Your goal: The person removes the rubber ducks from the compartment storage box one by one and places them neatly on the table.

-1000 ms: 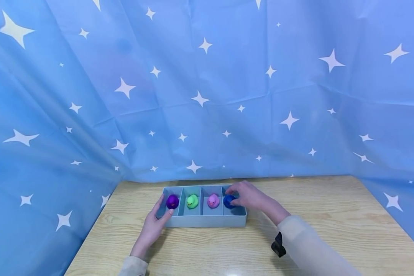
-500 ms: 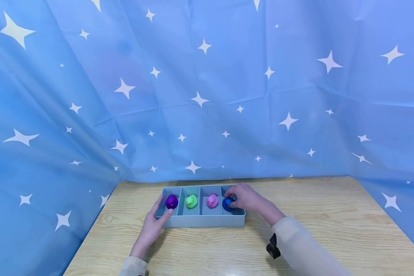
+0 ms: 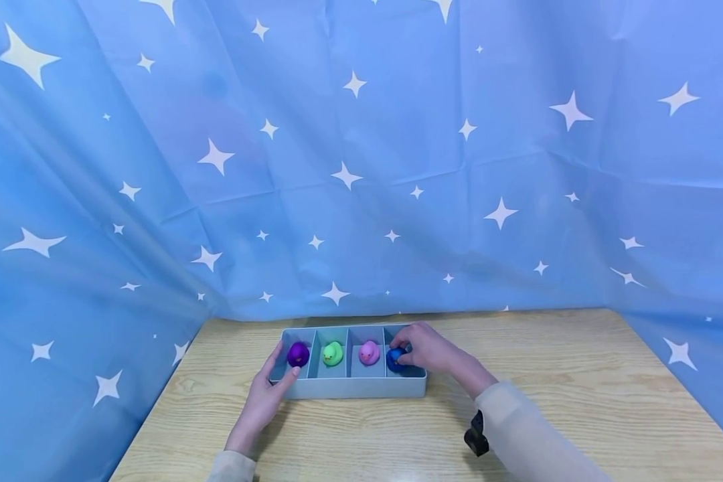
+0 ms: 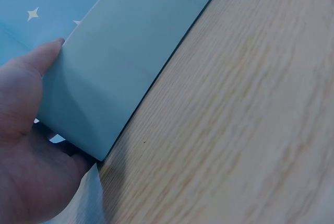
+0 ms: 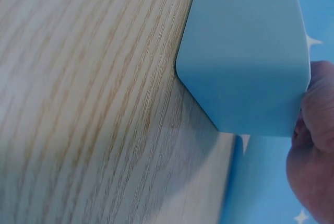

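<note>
A grey-blue divided box [image 3: 361, 387] stands on the table with a rubber duck in each compartment. From the left come a purple duck [image 3: 298, 354], a green duck [image 3: 333, 353], a pink duck [image 3: 369, 353] and a dark blue duck [image 3: 394, 360]. My left hand [image 3: 262, 399] holds the box's left end, thumb at the front rim; the left wrist view shows its fingers around the end wall. In the rightmost compartment, my right hand [image 3: 429, 349] pinches the blue duck between thumb and fingers, partly covering it. The right wrist view hides that duck behind the box wall.
The wooden table [image 3: 554, 375] extends to both sides of the box and in front of it. Close behind the box hangs a blue curtain [image 3: 361, 221] with white stars. A black device [image 3: 476, 435] sits on my right wrist.
My right hand's fingers have shifted slightly on the blue duck, and the duck has turned so its orange beak shows. The left hand and box stay as they were; the head view shifted slightly.
</note>
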`<state>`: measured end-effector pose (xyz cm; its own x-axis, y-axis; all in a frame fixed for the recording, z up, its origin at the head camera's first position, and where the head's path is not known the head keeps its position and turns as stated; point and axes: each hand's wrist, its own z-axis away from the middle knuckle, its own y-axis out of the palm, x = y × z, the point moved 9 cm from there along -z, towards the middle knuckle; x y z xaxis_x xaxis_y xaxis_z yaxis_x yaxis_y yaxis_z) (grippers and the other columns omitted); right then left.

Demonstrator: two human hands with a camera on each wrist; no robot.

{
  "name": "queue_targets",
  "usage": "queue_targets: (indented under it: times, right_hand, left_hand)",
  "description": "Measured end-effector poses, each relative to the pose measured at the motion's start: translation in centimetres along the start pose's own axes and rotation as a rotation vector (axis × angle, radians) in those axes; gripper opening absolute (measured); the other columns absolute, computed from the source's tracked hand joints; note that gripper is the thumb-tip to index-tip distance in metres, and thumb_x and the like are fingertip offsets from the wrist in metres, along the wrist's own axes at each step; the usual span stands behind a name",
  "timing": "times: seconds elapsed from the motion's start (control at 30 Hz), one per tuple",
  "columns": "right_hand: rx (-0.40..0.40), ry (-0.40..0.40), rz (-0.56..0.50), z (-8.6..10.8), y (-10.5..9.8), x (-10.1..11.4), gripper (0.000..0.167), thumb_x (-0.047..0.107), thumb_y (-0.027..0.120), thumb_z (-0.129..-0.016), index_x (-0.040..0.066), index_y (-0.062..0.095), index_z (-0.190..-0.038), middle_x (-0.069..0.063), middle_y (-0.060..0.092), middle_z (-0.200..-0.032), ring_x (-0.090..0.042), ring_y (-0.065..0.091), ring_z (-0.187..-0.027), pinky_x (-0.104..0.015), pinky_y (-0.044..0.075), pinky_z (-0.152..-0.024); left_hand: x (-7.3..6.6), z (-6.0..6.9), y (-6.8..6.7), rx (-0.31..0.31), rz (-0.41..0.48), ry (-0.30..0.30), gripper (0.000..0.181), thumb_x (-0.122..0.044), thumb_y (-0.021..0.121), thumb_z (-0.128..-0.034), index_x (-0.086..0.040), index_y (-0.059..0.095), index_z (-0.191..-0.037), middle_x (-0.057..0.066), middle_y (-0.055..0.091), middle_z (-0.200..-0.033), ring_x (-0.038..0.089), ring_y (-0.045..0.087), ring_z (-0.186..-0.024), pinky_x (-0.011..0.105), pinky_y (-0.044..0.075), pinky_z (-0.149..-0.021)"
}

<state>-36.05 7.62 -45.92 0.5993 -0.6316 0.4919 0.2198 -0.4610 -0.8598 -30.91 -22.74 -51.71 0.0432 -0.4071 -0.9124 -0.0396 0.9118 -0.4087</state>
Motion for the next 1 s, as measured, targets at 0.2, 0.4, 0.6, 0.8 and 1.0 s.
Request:
queue_targets:
  times: [0.2, 0.4, 0.6, 0.8, 1.0]
  right_hand:
    - [-0.027, -0.002, -0.058, 0.2, -0.5, 0.3, 0.018, 0.004, 0.081, -0.087, 0.002, 0.077, -0.105, -0.006, 0.075, -0.102, -0.022, 0.068, -0.096, -0.038, 0.059, -0.083]
    - [-0.062, 0.028, -0.127, 0.9, -1.1, 0.4, 0.018, 0.005, 0.08, -0.089, 0.005, 0.077, -0.107, -0.006, 0.074, -0.107, -0.025, 0.068, -0.1, -0.046, 0.059, -0.088]
    - [-0.086, 0.07, -0.2, 1.5, -1.9, 0.2, 0.021, 0.005, 0.079, -0.09, 0.004, 0.076, -0.11, -0.003, 0.074, -0.102, -0.02, 0.068, -0.093, -0.039, 0.06, -0.082]
    - [-0.106, 0.084, -0.259, 1.7, -2.9, 0.3, 0.02, 0.005, 0.078, -0.091, 0.006, 0.076, -0.11, -0.001, 0.072, -0.105, -0.015, 0.066, -0.091, -0.031, 0.06, -0.08]
    - [-0.135, 0.085, -0.332, 2.4, -4.2, 0.2, 0.021, 0.003, 0.076, -0.091, 0.002, 0.075, -0.112, -0.01, 0.07, -0.115, -0.021, 0.068, -0.096, -0.034, 0.061, -0.083]
  left_hand:
    - [0.0, 0.0, 0.0, 0.001, 0.003, 0.003, 0.077, -0.036, 0.065, -0.1018, -0.017, 0.025, -0.165, 0.021, 0.022, -0.167, 0.045, 0.012, -0.153, 0.065, 0.012, -0.121]
    - [0.2, 0.0, 0.3, 0.003, 0.003, 0.003, 0.076, -0.034, 0.065, -0.1023, -0.016, 0.025, -0.164, 0.021, 0.021, -0.167, 0.045, 0.012, -0.153, 0.064, 0.012, -0.121]
    - [-0.3, 0.2, 0.3, 0.0, 0.013, 0.029, 0.076, -0.032, 0.066, -0.102, -0.014, 0.026, -0.164, 0.021, 0.022, -0.167, 0.044, 0.012, -0.153, 0.063, 0.011, -0.122]
    - [-0.2, 0.0, 0.1, 0.013, 0.007, 0.021, 0.076, -0.035, 0.063, -0.103, -0.016, 0.023, -0.165, 0.019, 0.02, -0.168, 0.044, 0.011, -0.154, 0.065, 0.011, -0.121]
    - [-0.1, 0.1, 0.2, 0.035, 0.019, 0.017, 0.077, -0.036, 0.062, -0.1038, -0.015, 0.021, -0.165, 0.021, 0.017, -0.168, 0.044, 0.01, -0.154, 0.064, 0.011, -0.121]
